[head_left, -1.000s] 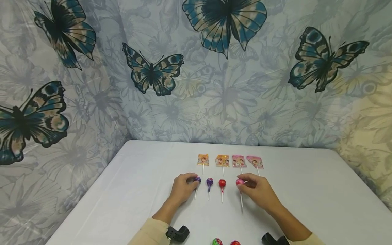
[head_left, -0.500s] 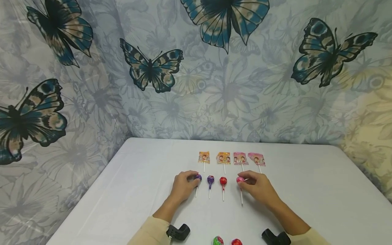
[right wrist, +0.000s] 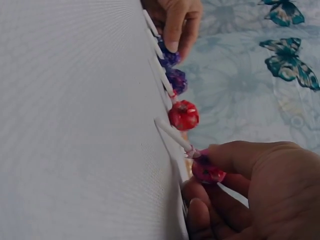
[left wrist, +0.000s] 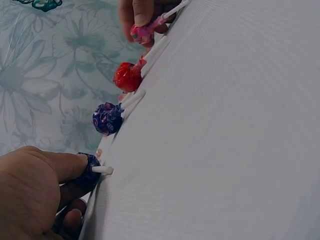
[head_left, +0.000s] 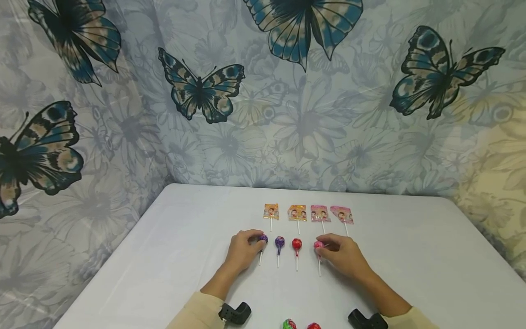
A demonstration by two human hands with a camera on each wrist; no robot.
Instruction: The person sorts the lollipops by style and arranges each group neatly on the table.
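Observation:
My left hand (head_left: 242, 251) pinches the head of a purple lollipop (left wrist: 91, 170) between thumb and fingers at the left end of a row. At the other end, my right hand (head_left: 344, 256) grips a pink lollipop (right wrist: 207, 172) by its wrapped head, its white stick pointing back toward me. Between the hands lie a second purple lollipop (head_left: 280, 242) and a red lollipop (head_left: 297, 244), heads away from me. In the left wrist view the fingers partly cover the held purple head.
Behind the row lie flat wrapped lollipops, two in orange wrappers (head_left: 297, 212) and two in pink wrappers (head_left: 320, 213). At the near edge of view are a green-and-red lollipop (head_left: 289, 324) and a red one (head_left: 314, 326). A butterfly-print cloth hangs behind the white table (head_left: 164, 237).
The pink lollipop's stick has swung slightly left in my right hand, nearer in line with the others. My left hand stays on the purple lollipop. The head view has shifted a little.

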